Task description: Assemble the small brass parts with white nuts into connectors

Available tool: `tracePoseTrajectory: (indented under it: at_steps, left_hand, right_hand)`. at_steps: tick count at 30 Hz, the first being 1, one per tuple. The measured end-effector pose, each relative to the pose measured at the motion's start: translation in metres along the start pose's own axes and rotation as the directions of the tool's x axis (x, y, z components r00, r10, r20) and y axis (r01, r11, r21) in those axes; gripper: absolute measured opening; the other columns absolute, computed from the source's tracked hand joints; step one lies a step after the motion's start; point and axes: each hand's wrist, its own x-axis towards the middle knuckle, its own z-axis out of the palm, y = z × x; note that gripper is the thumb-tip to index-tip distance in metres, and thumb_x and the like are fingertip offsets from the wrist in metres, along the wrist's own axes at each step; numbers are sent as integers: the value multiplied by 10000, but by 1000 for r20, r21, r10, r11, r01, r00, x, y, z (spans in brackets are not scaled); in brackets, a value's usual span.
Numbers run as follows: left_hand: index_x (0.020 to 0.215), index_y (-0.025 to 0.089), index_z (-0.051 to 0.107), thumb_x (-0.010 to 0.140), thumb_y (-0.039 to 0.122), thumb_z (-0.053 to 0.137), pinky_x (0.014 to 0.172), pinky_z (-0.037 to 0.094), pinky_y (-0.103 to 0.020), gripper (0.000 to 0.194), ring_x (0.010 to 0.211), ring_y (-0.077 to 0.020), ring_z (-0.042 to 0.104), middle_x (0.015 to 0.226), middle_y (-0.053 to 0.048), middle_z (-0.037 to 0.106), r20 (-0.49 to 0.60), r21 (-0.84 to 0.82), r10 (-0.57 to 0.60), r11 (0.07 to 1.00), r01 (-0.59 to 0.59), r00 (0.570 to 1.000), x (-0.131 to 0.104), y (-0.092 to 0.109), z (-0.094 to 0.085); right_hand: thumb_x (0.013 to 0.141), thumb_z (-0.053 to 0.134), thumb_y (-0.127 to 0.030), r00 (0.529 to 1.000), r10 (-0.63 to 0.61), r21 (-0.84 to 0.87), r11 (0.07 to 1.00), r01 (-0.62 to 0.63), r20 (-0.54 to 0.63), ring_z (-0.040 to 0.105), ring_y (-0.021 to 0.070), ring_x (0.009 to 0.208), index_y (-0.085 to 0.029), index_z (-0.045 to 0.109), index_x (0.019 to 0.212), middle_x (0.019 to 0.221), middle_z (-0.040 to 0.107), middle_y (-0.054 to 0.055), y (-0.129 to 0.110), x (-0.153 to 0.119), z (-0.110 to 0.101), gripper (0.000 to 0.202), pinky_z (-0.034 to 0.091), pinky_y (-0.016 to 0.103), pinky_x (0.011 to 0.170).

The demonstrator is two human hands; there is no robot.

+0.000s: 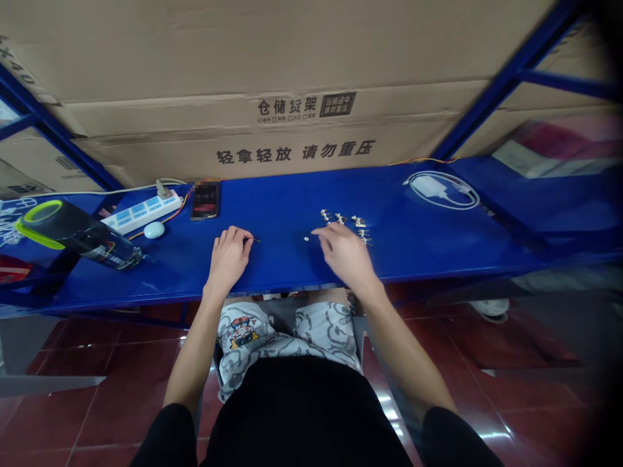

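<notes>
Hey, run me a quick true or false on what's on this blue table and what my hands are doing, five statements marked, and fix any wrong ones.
1. The left hand pinches a thin piece. True.
2. The right hand is gripping the phone. False: the right hand is near a small white bit, and the phone lies apart from both hands.
3. The power strip is to the left of the phone. True.
4. The coiled white cable lies beside the bottle. False: the white cable is toward the right, and the bottle is at the left.
5. A cluster of small white-headed pieces lies by the right hand. True.
</notes>
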Motion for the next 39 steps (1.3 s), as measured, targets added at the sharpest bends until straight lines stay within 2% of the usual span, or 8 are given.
tracePoseTrajectory:
  at_steps: [2,5,11,18,22,25,31,39]
  left_hand:
    - [1051,221,600,1021,255,482,849,448,-432,127,993,-286,574,1098,-86,628,-22,1,-18,1000,18,1000,0,1,0]
    - [1044,220,598,1014,250,486,841,451,-423,120,979,-280,578,1086,-84,634,-51,6,-16,1000,16,999,-1,2,1]
    - [1035,221,602,1013,267,494,834,461,-422,120,980,-283,588,1078,-85,636,-60,-11,-14,1000,13,998,-1,0,4]
    - [1085,215,595,1004,249,527,888,478,-394,111,951,-227,615,1043,-59,654,-90,-184,-37,983,20,995,-1,8,-4]
    - [1057,242,661,1033,333,516,916,486,-373,172,974,-208,634,1031,-34,682,29,-376,168,915,-145,985,-5,28,-7]
    - [1048,244,680,1041,327,513,973,454,-412,187,1017,-220,633,1070,-27,694,105,-353,247,915,-196,963,-9,43,-4]
    - [1021,227,695,1025,298,559,977,465,-395,153,1010,-213,630,1034,-23,685,92,-383,205,910,-156,974,-11,43,4]
    - [1015,219,701,1022,260,558,945,489,-369,149,1002,-209,612,1026,-28,661,100,-368,226,913,-175,969,-13,41,-2]
  right_hand:
    - [948,523,-158,997,75,-64,995,-76,-22,668,236,955,-244,738,1079,1035,708,74,12,0,-13,266,490,324,688]
    - [904,624,-214,988,149,-118,983,-143,48,668,215,842,-276,744,1050,973,710,41,27,-1,-26,199,450,307,610]
    - [880,692,-252,971,196,-160,972,-173,137,652,196,783,-286,754,972,905,713,12,32,0,-26,116,390,289,575]
    - [906,667,-256,986,44,-55,998,-36,162,652,189,792,-269,740,882,883,707,8,17,-1,-15,78,390,297,587]
    - [940,645,-286,980,-112,74,992,101,166,656,209,898,-266,735,915,903,703,19,-7,-1,4,95,445,305,669]
    - [962,631,-310,969,-191,186,969,160,160,655,210,944,-259,734,949,943,713,28,-22,-2,18,116,473,312,745]
    - [974,627,-322,974,-189,293,945,145,125,669,194,891,-247,759,953,924,724,29,-28,-4,30,153,485,304,767]
    - [971,625,-290,981,-160,366,924,109,112,677,179,845,-240,766,937,920,720,30,-28,-4,30,154,489,290,756]
